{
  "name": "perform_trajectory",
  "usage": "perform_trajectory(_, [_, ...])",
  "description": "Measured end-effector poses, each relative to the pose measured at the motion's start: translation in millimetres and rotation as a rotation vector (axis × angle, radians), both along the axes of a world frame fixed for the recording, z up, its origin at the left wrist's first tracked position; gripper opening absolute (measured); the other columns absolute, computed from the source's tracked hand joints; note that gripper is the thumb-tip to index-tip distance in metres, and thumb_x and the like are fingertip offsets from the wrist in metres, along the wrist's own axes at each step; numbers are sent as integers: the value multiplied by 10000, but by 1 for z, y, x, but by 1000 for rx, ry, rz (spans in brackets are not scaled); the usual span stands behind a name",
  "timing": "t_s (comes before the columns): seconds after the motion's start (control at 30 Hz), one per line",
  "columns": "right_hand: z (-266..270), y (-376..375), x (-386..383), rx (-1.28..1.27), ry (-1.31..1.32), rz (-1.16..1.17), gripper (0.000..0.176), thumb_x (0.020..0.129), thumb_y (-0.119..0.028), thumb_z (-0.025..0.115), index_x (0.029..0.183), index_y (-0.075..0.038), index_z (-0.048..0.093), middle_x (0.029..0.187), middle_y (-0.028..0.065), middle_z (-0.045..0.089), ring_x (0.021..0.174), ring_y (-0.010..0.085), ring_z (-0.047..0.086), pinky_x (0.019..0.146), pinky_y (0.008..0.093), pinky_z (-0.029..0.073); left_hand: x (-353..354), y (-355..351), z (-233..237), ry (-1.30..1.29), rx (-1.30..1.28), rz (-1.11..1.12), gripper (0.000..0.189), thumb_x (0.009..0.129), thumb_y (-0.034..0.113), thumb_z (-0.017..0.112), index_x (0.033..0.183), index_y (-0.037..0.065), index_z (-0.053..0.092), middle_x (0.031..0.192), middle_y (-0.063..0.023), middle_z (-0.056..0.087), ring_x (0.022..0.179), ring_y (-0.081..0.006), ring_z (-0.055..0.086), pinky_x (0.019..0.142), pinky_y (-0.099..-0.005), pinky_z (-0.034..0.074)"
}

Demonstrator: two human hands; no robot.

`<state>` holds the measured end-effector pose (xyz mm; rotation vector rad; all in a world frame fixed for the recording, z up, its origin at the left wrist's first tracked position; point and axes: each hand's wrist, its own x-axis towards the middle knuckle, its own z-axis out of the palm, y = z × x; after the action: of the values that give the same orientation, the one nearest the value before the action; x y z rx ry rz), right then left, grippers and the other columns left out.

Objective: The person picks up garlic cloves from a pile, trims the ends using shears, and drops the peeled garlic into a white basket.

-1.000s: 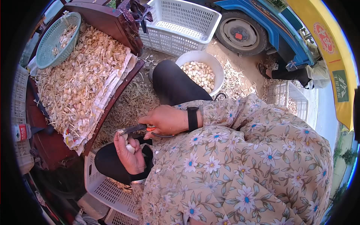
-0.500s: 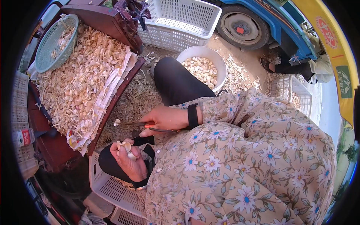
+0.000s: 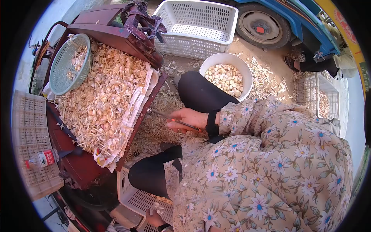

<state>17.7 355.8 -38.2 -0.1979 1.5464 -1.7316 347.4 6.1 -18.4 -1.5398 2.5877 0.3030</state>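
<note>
Seen from above, a seated person in a flowered smock has the right hand (image 3: 189,117) wrapped around scissors (image 3: 161,114), blades pointing toward a heap of garlic (image 3: 102,100) on a dark red stand (image 3: 79,168). The left hand (image 3: 155,219) is low by a white crate (image 3: 129,191); whether it grips anything cannot be told. Pale cloves (image 3: 224,78) lie in a white bucket (image 3: 250,79) beside the right knee (image 3: 197,91).

The shirt (image 3: 266,174) is beige with a floral print in white, blue, yellow and green; the trousers (image 3: 205,92) are plain black. The basket (image 3: 62,63) is pale green, the tub (image 3: 247,83) white, its garlic (image 3: 224,78) cream, the truck (image 3: 293,21) blue. The scissors (image 3: 190,125) seem partly orange, though little of them shows.
</note>
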Motion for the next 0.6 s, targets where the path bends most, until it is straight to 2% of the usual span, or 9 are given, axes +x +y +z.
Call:
perform_trajectory(0.03, [0,-1,-1,5,-25,0,410,787,-448,594,936,-68,568,693,3,574,524,82,514,365,226,360,-4,0,4,-27,11,60,415,785,121,485,1166,-43,479,1150,-182,516,1001,-272,525,864,-356,406])
perform_trajectory(0.07, [-5,-2,-1,-21,-19,1,387,790,-428,597,933,-69,571,692,2,575,519,79,510,383,220,365,-9,-20,-6,321,171,45,394,793,126,499,1147,-46,494,1134,-181,522,972,-270,536,863,-352,413])
perform_trajectory(0.13, [-6,-1,-5,-22,-61,37,407,813,-388,591,997,-28,542,691,0,545,519,66,482,435,210,375,-91,6,29,482,142,-81,345,824,122,500,1125,-47,506,1112,-176,530,960,-252,542,850,-337,428])
perform_trajectory(0.2, [-7,-1,-9,-17,-88,59,409,823,-366,591,1020,-13,530,690,-3,531,517,58,465,454,205,375,-166,3,26,729,289,-191,272,867,104,483,1091,-44,527,1054,-123,546,849,-190,577,718,-268,479])
perform_trajectory(0.27, [-9,-1,-12,-13,-102,62,389,820,-360,596,1001,-22,534,689,-7,535,515,55,462,441,203,364,-244,2,24,784,271,-411,243,849,95,515,1059,-18,564,991,-83,571,775,-139,576,645,-245,486])
perform_trajectory(0.37, [-7,2,-12,4,-133,34,367,817,-359,601,979,-35,537,682,-12,536,512,51,458,421,200,346,-347,4,14,680,369,-485,271,829,105,533,1071,-13,570,963,-90,605,765,-134,580,644,-246,477])
perform_trajectory(0.43, [-5,3,-13,-3,-131,46,357,815,-360,604,967,-44,536,682,-11,537,506,50,450,414,201,339,-398,-17,-15,550,261,-558,340,774,133,584,1087,1,567,908,-127,629,761,-180,597,668,-283,473])
perform_trajectory(0.57, [-9,6,-14,-52,-149,52,343,819,-362,601,949,-53,531,684,-10,539,493,50,432,405,206,326,-432,-25,-40,365,17,-688,292,698,142,620,955,3,599,814,-158,626,726,-229,600,677,-326,463])
perform_trajectory(0.6, [-9,6,-12,-73,-96,16,379,790,-424,612,825,-49,562,634,13,546,471,73,443,413,228,343,-433,-20,-38,338,-22,-656,267,686,142,623,914,4,602,803,-161,622,715,-236,598,674,-331,461])
